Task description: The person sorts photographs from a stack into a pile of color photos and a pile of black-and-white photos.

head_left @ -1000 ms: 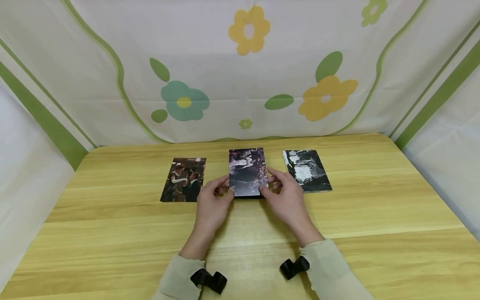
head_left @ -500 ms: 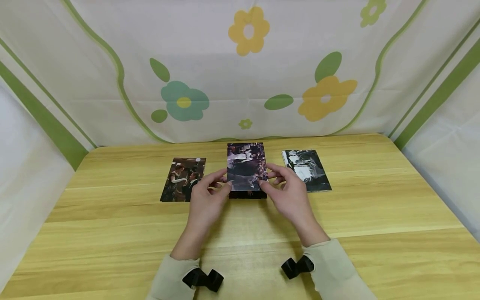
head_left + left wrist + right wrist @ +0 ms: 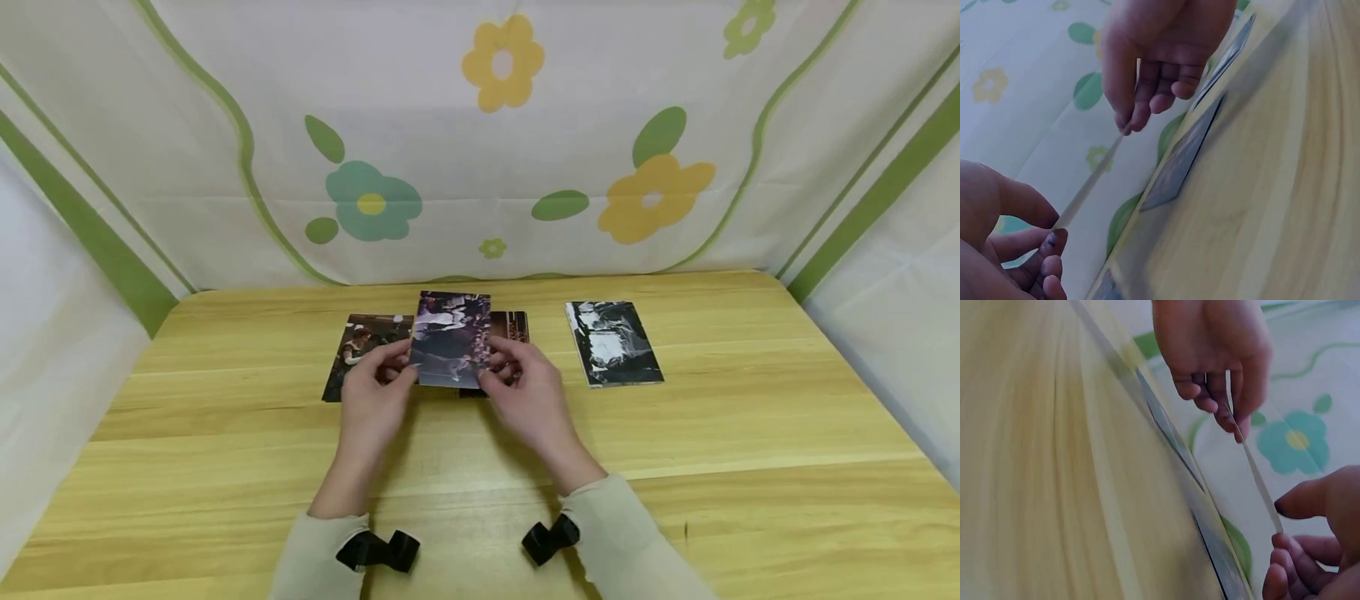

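— Both hands have carried the held photo [image 3: 451, 337] leftward since a second ago; it was over the middle pile and now hangs between that pile and the left photo [image 3: 352, 354].

— Who has hold of it?

— From the head view, the left hand [image 3: 372, 403] pinches its left edge and the right hand [image 3: 527, 402] its right edge, fingers curled onto the print. It sits above the worktop [image 3: 750, 433], toward the far edge, overlapping the left photo's right side. The dark middle photo [image 3: 510, 323] shows behind it, and the black-and-white photo [image 3: 613, 342] lies well apart to the right.

— How should it handle?

— I judge it light, thin and glossy, so slippery and quick to bend or crease. Pinching the two long edges suits it and keeps prints off the face.

— Left wrist view?

— The held photo [image 3: 1088, 187] appears edge-on as a thin line between the left hand [image 3: 1004, 250] and the right hand [image 3: 1160, 56], raised off the wood, with a flat print below.

— And the right wrist?

— Same thin edge [image 3: 1254, 472], between right hand [image 3: 1313, 544] and left hand [image 3: 1213, 350]. Nothing else stands on the near half of the worktop; the floral cloth backdrop [image 3: 480, 142] closes the far edge.
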The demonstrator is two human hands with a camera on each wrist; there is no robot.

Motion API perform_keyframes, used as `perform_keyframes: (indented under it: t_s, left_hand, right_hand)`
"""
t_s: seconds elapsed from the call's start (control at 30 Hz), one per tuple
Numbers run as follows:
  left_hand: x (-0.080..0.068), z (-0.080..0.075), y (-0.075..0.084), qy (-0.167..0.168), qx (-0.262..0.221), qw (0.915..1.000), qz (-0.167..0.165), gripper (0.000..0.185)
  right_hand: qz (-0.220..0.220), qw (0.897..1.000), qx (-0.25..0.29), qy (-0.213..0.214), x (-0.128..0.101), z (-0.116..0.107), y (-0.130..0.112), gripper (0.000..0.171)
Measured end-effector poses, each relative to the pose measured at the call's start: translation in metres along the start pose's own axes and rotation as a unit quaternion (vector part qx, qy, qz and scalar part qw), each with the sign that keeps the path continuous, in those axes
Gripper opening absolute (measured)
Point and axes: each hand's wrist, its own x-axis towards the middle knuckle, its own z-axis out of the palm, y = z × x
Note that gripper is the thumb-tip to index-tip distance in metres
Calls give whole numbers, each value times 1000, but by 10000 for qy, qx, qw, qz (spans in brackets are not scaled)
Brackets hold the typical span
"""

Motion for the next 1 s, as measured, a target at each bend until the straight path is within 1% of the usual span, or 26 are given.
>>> perform_keyframes:
  t_s: [0.13,0.23,0.3,0.4,0.5,0.6,0.7,0.9,1.0]
  left_hand:
    - [6,-28,-5,256,39,9992,-320,39]
    - [11,-50,-11,582,68,9967,-562,39]
    - [14,-61,-16,793,57,9942,-729,38]
    - [18,-75,-22,977,58,9911,-903,37]
    - [19,-84,-27,1015,71,9897,-1007,37]
    - [20,-84,-30,954,136,9897,-1060,38]
    - [21,-82,-33,939,294,9899,-1016,37]
    - [26,-73,-44,906,976,9891,-623,36]
    - [27,-71,-48,890,1149,9878,-554,38]
  right_hand:
    - [-131,9997,-112,-161,1,33,-14,52]
    - [-235,9990,-93,-381,1,58,-28,53]
    - [-202,9983,-67,-546,1,72,-36,54]
    - [-204,9974,-92,-687,2,87,-44,54]
    - [-230,9970,-157,-727,2,98,-49,53]
    - [-256,9971,-196,-693,2,100,-48,53]
    - [-212,9971,-257,-682,3,101,-45,54]
    - [-2,9952,-666,-717,4,104,-39,56]
    - [-6,9940,-820,-723,5,105,-38,58]
